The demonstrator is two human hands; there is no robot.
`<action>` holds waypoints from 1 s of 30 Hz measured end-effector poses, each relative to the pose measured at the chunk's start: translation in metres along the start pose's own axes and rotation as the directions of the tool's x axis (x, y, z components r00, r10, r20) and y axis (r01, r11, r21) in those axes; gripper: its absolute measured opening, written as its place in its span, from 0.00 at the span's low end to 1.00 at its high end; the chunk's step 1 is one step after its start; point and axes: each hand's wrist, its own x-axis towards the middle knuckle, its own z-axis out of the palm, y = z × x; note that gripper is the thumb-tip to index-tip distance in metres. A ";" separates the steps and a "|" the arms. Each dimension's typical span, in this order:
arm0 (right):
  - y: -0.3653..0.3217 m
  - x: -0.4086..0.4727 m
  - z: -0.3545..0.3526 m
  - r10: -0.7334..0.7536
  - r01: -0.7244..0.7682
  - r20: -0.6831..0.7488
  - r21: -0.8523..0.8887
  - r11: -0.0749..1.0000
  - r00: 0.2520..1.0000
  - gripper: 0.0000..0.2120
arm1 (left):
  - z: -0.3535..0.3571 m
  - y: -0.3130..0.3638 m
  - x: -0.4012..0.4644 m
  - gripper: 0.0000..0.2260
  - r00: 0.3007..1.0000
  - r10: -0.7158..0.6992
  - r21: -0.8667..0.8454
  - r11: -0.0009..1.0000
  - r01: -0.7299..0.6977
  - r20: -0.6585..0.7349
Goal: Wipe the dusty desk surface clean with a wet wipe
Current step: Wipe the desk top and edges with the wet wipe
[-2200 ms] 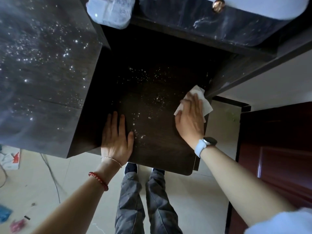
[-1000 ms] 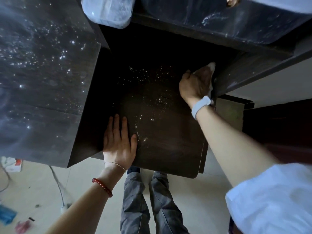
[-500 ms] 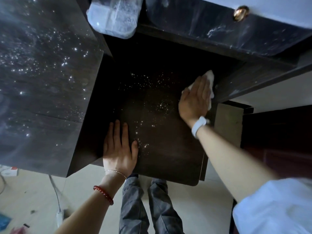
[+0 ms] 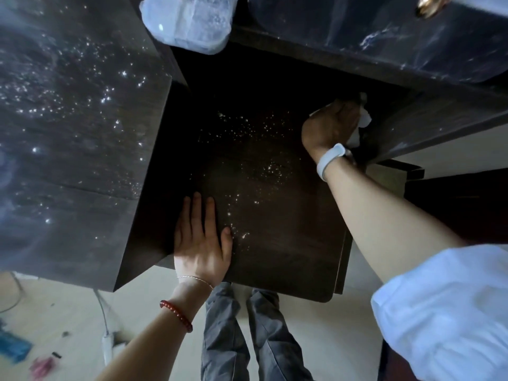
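Note:
The dark wooden desk surface (image 4: 288,243) lies low between taller furniture and carries white dust specks (image 4: 247,166) across its middle. My right hand (image 4: 330,127), with a white watch on the wrist, presses a white wet wipe (image 4: 364,121) onto the desk's far right corner, close against the right side wall. Most of the wipe is hidden under the fingers. My left hand (image 4: 200,240) lies flat, fingers together, on the desk's near left edge and holds nothing.
A higher dusty dark top (image 4: 68,133) rises on the left. A clear plastic pack (image 4: 187,20) sits at the back. A marbled drawer front with a brass knob (image 4: 428,6) overhangs the far side. Legs and floor with a cable (image 4: 101,320) show below.
My right hand has slid the wipe away from me along the right side, from the mid right edge into the far right corner. My left hand has stayed flat in place.

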 end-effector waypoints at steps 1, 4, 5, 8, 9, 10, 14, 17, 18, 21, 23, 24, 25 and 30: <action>-0.002 0.000 0.001 0.000 0.000 -0.007 -0.026 1.000 1.000 0.28 | 0.000 0.000 0.000 0.26 1.000 0.002 0.003 1.000 -0.002 -0.002; -0.015 -0.018 0.006 -0.152 0.152 0.018 0.003 0.988 0.988 0.28 | 0.000 0.001 0.000 0.26 1.000 0.003 0.012 1.000 -0.003 -0.009; -0.024 -0.029 0.011 -0.286 0.285 0.031 0.034 0.958 0.958 0.28 | -0.001 0.001 0.000 0.26 1.000 0.003 0.010 1.000 -0.003 -0.011; -0.047 -0.074 0.023 -0.642 0.624 0.127 0.155 0.766 0.756 0.28 | -0.001 0.001 0.000 0.27 1.000 0.000 0.004 1.000 0.000 -0.015; -0.047 -0.086 0.021 -0.715 0.690 0.167 0.189 0.699 0.679 0.29 | -0.001 0.000 0.000 0.27 1.000 0.002 -0.001 1.000 -0.003 -0.015; -0.042 -0.093 0.019 -0.778 0.754 0.193 0.193 0.627 0.598 0.29 | -0.001 0.000 0.000 0.27 1.000 0.003 -0.005 1.000 -0.003 -0.015; 0.000 -0.080 -0.001 -0.782 0.778 0.301 0.165 0.606 0.546 0.30 | 0.000 -0.001 0.000 0.27 1.000 -0.005 -0.006 1.000 0.005 -0.007; 0.001 -0.055 -0.009 -0.600 0.606 0.246 0.059 0.793 0.761 0.32 | 0.000 0.000 -0.001 0.27 1.000 -0.007 -0.005 1.000 0.007 -0.009; -0.007 -0.046 -0.008 -0.547 0.558 0.232 0.025 0.830 0.804 0.32 | 0.000 0.000 0.000 0.26 1.000 -0.005 -0.003 1.000 0.005 -0.013; -0.038 -0.033 0.006 -0.510 0.520 0.191 -0.001 0.854 0.839 0.29 | 0.000 -0.001 0.000 0.27 1.000 0.018 -0.002 1.000 -0.018 -0.008; -0.057 -0.044 0.017 -0.637 0.646 0.184 0.014 0.763 0.748 0.29 | 0.000 -0.001 0.001 0.26 1.000 0.028 -0.003 1.000 -0.028 -0.007; -0.063 -0.054 0.022 -0.716 0.725 0.202 0.036 0.687 0.668 0.31 | 0.000 -0.001 0.001 0.26 1.000 0.029 -0.002 1.000 -0.029 -0.008; -0.065 -0.065 0.025 -0.780 0.791 0.222 0.057 0.609 0.585 0.31 | 0.000 -0.001 0.001 0.26 0.999 0.031 -0.002 1.000 -0.031 -0.009; -0.053 -0.066 0.022 -0.863 0.888 0.272 0.062 0.456 0.425 0.31 | 0.000 -0.001 0.001 0.26 0.999 0.030 -0.014 0.999 -0.030 -0.027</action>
